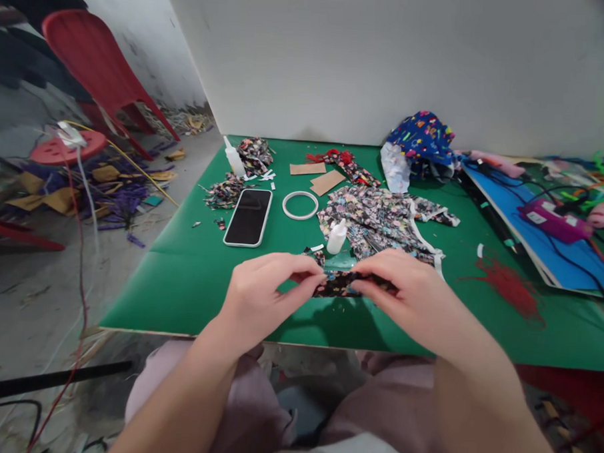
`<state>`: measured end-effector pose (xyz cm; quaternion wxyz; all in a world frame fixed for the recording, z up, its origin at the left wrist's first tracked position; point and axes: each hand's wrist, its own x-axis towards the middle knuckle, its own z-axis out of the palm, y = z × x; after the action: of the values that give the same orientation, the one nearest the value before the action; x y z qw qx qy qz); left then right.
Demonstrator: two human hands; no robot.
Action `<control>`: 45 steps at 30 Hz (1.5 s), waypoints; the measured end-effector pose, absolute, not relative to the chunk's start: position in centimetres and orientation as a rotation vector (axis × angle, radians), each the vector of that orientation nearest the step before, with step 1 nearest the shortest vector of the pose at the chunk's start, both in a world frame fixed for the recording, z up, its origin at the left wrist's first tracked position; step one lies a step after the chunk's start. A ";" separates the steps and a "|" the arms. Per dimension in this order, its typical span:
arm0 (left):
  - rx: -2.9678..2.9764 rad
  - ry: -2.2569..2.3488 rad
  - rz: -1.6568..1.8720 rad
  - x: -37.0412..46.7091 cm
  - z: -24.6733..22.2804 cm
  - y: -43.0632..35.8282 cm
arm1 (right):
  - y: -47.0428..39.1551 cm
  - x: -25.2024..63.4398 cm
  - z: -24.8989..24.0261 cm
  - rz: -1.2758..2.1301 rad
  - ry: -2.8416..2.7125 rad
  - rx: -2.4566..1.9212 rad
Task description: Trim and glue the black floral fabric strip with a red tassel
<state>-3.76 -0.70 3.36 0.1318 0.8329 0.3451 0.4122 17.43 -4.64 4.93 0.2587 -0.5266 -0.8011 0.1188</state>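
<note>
Between my two hands a dark floral fabric strip [337, 283] is stretched over the near part of the green table. Its left end is pinched between thumb and fingers of my left hand [272, 292]. My right hand [404, 284] grips the other end the same way. Just beyond the strip stands a small white bottle [337, 237], beside a light floral cloth [372, 216] with white edging. A white ring [300, 205] lies farther back, and left of it is a phone [249, 217] with a dark screen.
On the green table [179, 281] are brown cards [328, 182], floral scraps [223, 191], another white bottle [233, 158], a blue patterned cloth [423, 141] and red threads [512, 289]. A magenta device [555, 221] with cables rests on a blue board [512, 229] at right.
</note>
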 end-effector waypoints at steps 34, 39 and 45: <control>1.598 1.248 1.602 -6.2 4.5 -0.9 | -21.7 19.2 -12.2 0.762 -2.000 -2.048; 1.354 1.378 1.644 -9.1 4.0 -0.3 | -21.6 18.6 -10.8 0.623 -1.915 -2.061; 1.118 1.437 1.694 -11.9 3.2 -0.4 | -18.0 13.5 -7.7 0.509 -1.851 -1.765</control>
<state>-11.94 -0.43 3.17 0.3217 0.4257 0.5472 0.6449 13.51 -18.01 -7.68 0.2637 -0.6528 -0.6847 0.1881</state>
